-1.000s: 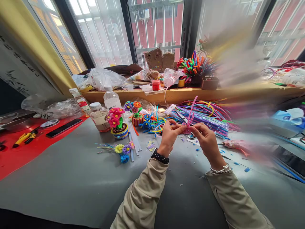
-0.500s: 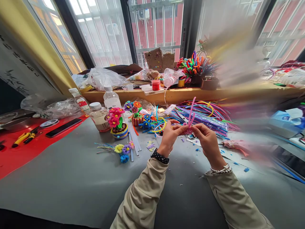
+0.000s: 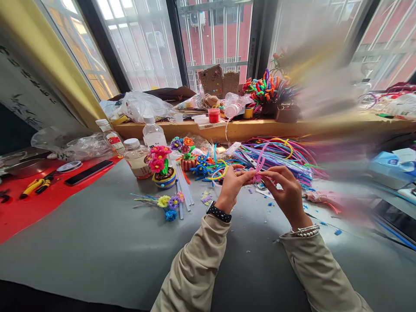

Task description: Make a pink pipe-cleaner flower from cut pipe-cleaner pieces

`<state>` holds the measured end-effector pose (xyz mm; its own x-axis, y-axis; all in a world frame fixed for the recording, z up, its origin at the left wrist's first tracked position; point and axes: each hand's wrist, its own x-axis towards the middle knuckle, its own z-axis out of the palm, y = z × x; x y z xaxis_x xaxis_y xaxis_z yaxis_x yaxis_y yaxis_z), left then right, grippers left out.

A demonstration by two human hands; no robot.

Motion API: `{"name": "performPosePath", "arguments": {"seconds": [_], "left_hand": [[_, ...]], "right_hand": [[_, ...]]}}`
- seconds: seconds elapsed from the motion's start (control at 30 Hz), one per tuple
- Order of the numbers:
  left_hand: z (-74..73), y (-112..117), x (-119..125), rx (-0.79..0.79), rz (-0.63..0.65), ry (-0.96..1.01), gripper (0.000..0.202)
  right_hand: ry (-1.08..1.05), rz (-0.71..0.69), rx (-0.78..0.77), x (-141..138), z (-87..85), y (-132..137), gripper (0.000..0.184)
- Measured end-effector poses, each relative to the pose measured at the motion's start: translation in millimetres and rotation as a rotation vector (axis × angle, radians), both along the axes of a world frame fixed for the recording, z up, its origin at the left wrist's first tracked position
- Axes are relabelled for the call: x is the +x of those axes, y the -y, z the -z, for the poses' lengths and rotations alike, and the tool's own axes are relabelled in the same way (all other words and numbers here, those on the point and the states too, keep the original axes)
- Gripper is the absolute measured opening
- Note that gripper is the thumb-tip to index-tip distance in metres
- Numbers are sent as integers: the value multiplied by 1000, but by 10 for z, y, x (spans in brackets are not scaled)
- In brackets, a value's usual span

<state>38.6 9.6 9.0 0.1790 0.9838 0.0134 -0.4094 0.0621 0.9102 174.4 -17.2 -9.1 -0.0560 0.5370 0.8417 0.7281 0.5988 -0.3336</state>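
Between my two hands is a pink pipe cleaner (image 3: 261,159), bent into loops, one standing up above my fingertips. My left hand (image 3: 234,183) pinches its lower left side with thumb and forefinger. From the right, my right hand (image 3: 283,187) grips the same pink piece, fingertips close to those of the left. Just behind the hands lie scissors (image 3: 261,186), partly hidden, and a heap of colourful pipe cleaners (image 3: 276,158). To the left sits a small pot (image 3: 164,180) with pink pipe-cleaner flowers, and finished loose flowers (image 3: 171,203) lie in front of it.
Bottles (image 3: 138,160) stand at the back left. Glue sticks (image 3: 184,195) lie beside the flowers. On a red sheet rest a phone (image 3: 89,172) and yellow-handled pliers (image 3: 34,186). A glue gun (image 3: 320,197) lies at right. The right side is partly blurred.
The pink pipe cleaner's upright end has bent over into a loop above my fingers. My right hand has shifted slightly right, its fingers straighter. My left hand stays nearly in place.
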Motion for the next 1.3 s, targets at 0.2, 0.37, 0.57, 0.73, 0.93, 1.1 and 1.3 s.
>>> {"name": "performPosePath", "arguments": {"seconds": [0.2,0.37,0.57,0.73,0.93,1.1,1.3], "left_hand": [[52,-14,13,130,-64,-40,44],[60,-8,22,299,-155,-170,35],[66,0,27,484,-174,-322,28],[60,-1,20,473,-136,-302,32],[56,-24,5,311,-136,-246,42],[71,-36,3,287,-99,-233,44],[75,-29,19,288,-93,-159,43]], "right_hand": [[49,37,12,-15,33,-13,11],[-242,4,-214,-101,30,-17,9],[-858,-230,-630,-151,60,-71,14],[-1047,-393,-894,-98,35,-81,14],[-709,-284,-672,6,-15,-58,16],[-584,-216,-553,14,-31,-48,18],[-727,-239,-545,-78,28,-62,17]]}}
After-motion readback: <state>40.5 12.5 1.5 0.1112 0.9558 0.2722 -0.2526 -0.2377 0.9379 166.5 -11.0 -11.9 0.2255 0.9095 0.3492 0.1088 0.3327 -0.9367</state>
